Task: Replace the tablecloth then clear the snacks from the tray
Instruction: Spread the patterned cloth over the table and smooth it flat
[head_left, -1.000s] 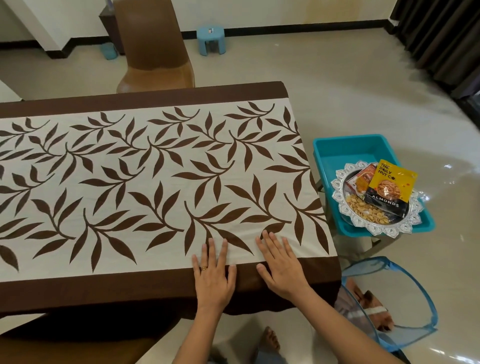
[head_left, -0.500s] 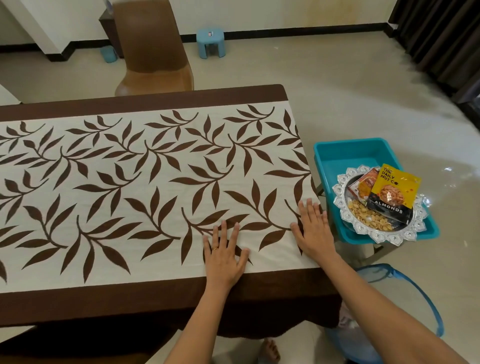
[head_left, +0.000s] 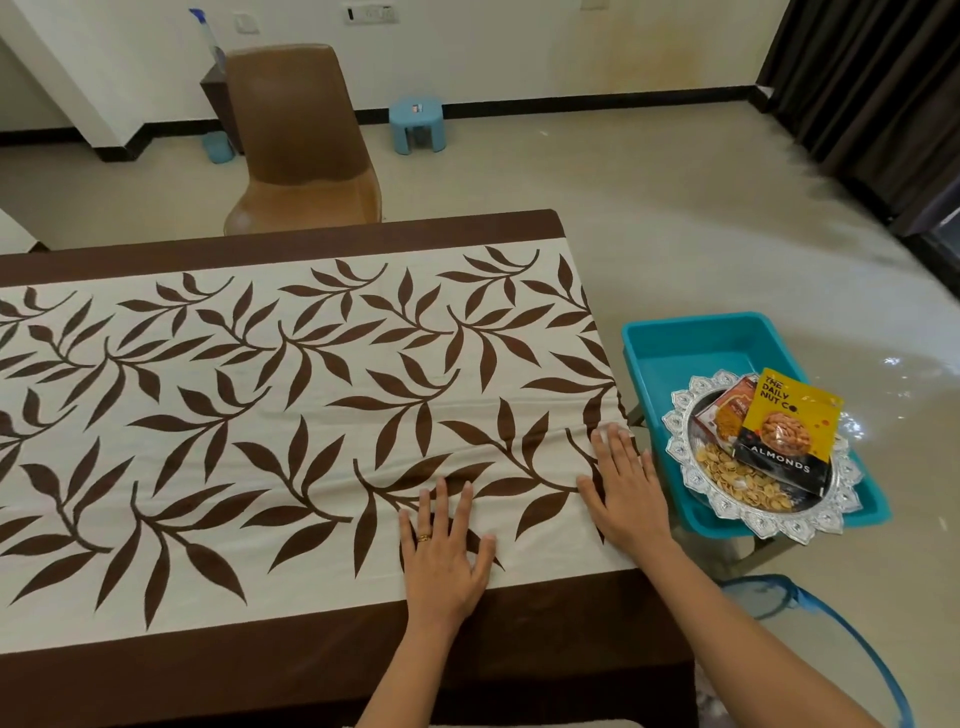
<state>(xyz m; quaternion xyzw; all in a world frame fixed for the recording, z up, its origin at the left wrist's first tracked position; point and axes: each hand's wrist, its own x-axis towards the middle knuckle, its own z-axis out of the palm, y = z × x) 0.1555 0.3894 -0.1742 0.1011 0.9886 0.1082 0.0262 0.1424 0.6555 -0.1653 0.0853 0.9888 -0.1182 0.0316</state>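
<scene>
A cream tablecloth (head_left: 260, 395) with brown leaves and a brown border covers the table. My left hand (head_left: 444, 551) lies flat on it near the front edge, fingers spread. My right hand (head_left: 623, 488) presses flat at the cloth's right edge, fingers straight. Small wrinkles run between the two hands. To the right, a silver scalloped tray (head_left: 680, 447) rests on a teal tub (head_left: 691, 348). The tray holds a yellow almonds packet (head_left: 784, 431), an orange-red packet (head_left: 724, 413) under it, and loose yellow chips (head_left: 737, 475).
A brown chair (head_left: 296, 145) stands behind the table's far side. A small blue stool (head_left: 418, 122) sits by the wall. A blue-rimmed mesh basket (head_left: 810, 629) stands on the floor at the lower right, below the tub. Dark curtains (head_left: 872, 83) hang at the far right.
Both hands slid away from the front border across the cloth. My right hand moved right to the table's right edge; my left hand moved forward onto the leaf pattern.
</scene>
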